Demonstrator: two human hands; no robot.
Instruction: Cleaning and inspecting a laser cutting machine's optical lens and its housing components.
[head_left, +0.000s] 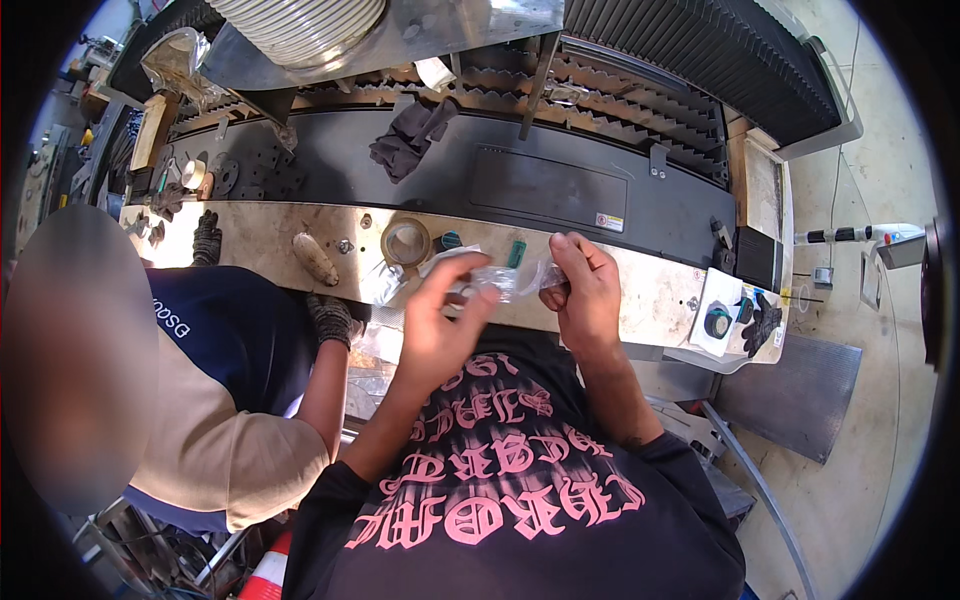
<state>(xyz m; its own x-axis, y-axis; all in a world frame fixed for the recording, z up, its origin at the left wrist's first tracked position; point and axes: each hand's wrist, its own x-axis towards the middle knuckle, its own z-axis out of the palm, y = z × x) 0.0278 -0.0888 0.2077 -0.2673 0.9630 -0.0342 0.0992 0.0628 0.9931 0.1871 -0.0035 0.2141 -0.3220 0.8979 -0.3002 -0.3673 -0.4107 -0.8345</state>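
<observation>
Over the scuffed workbench (650, 290) my left hand (440, 320) and right hand (585, 285) pinch a clear plastic bag (505, 280), probably light, limp and slippery, best gripped at its edges.

The beige bench ledge (660, 290) carries a tape roll (405, 241), a work glove (207, 238) and a brown lump (315, 259).

Clear bag's (505, 280) contents indiscernible
</observation>
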